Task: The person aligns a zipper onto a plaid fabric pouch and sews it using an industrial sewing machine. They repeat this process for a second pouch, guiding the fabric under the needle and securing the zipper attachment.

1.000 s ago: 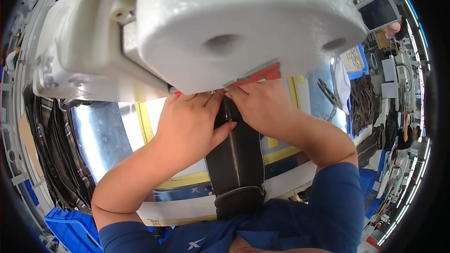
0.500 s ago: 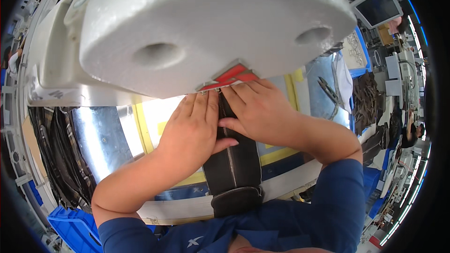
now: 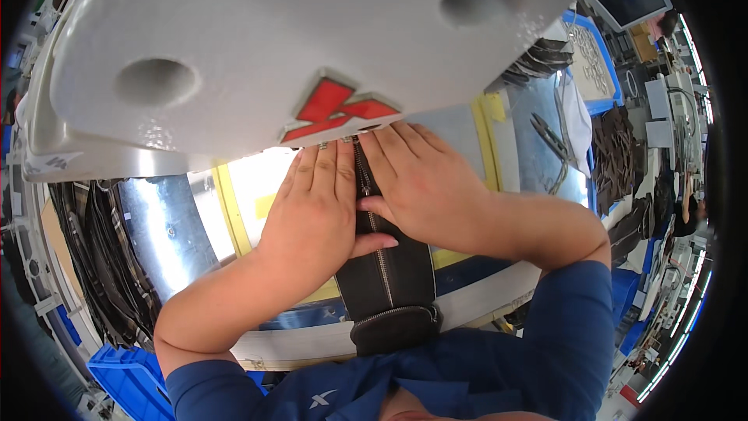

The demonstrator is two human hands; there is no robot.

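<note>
Lower centre, we've got the black zippered piece (image 3: 409, 277) running up toward the white machine head (image 3: 249, 23); our left hand (image 3: 314, 214) and right hand (image 3: 428, 187) lie flat astride its zip (image 3: 382, 267), clamping nothing. Guiding, we judge; next calls for even, straight pressure.

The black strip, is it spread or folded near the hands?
Spread: the strip lies flat, partly under left hand and right hand, zipper showing lengthwise; far end hidden.
</note>
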